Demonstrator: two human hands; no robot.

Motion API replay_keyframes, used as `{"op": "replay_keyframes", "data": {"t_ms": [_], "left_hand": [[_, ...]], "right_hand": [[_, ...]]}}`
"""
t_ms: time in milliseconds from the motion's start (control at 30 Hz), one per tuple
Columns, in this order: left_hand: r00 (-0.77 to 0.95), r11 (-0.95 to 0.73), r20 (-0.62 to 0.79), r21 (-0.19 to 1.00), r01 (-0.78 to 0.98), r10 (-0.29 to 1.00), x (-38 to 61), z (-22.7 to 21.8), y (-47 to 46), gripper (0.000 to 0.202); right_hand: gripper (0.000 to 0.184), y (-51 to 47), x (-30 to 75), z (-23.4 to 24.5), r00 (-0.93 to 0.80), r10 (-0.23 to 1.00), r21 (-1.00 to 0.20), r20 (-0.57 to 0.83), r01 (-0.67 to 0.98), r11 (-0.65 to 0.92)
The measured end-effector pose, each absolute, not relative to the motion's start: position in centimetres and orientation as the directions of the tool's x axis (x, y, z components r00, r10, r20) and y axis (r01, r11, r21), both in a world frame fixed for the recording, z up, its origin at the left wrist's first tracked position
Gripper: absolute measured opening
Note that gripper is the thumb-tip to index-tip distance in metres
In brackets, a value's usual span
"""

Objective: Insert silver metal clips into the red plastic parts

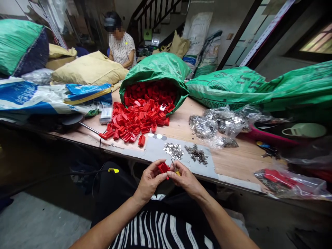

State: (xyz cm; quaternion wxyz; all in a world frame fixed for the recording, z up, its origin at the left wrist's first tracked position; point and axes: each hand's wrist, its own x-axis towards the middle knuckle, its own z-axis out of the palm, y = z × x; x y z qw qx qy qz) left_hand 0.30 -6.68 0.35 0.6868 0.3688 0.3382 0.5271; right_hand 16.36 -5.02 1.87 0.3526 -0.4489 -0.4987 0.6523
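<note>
My left hand (pixel 151 178) is closed on a small red plastic case (pixel 163 167), held in front of the table's near edge. Between the fingers of my right hand (pixel 183 177) is a pointed tool with a yellow handle (pixel 177 172); its thin metal tip points up and away from me. The right thumb and fingers also meet the case's right side. Just beyond my hands, a pile of shiny metal pieces (pixel 173 150) and a darker pile of small metal parts (pixel 197 154) lie on a grey sheet (pixel 153 148).
Red cases (pixel 145 110) spill from a green sack (pixel 158 67) onto the table. Clear bags of metal parts (pixel 218 122) lie to the right, near a pink tray (pixel 269 135). A red-handled rod (pixel 92 130) rests at left. Another person (pixel 123 45) sits across the table.
</note>
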Motion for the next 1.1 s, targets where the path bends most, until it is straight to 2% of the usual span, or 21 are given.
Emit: {"op": "replay_keyframes", "data": {"t_ms": [333,533,700,767,833,967,1100], "left_hand": [[0.142,0.035,0.036,0.882,-0.470,0.989,-0.3,0.4,-5.9,0.040],[0.096,-0.057,0.097,0.934,-0.352,0.991,-0.1,0.0,-6.2,0.043],[0.060,-0.102,0.114,0.979,-0.177,0.992,-0.3,-0.7,-5.9,0.041],[0.048,-0.138,0.144,0.985,-0.100,0.988,-0.6,-0.9,-5.4,0.038],[0.048,-0.176,0.176,0.984,-0.008,0.983,-1.0,-0.9,-4.7,0.034],[0.060,-0.233,0.226,0.956,0.177,0.972,-1.7,-0.9,-3.5,0.031],[0.088,-0.283,0.269,0.912,0.298,0.959,-2.0,-0.9,-2.9,0.031]], "right_hand": [[0.037,-3.9,16.4,2.5,-0.429,0.877,-0.961,-0.216,-0.064,-0.268],[0.038,-3.8,16.1,2.8,-0.416,0.884,-0.967,-0.212,-0.040,-0.251],[0.040,-3.5,16.0,2.7,-0.413,0.888,-0.975,-0.203,0.003,-0.221],[0.035,-3.1,16.2,2.4,-0.378,0.910,-0.985,-0.170,0.086,-0.148],[0.027,-2.8,16.5,2.0,-0.321,0.942,-0.970,-0.097,0.241,-0.017],[0.020,-2.5,17.1,1.5,-0.293,0.952,-0.827,0.087,0.511,0.233],[0.019,-2.6,17.1,1.6,-0.298,0.949,-0.759,0.098,0.594,0.265]]}}
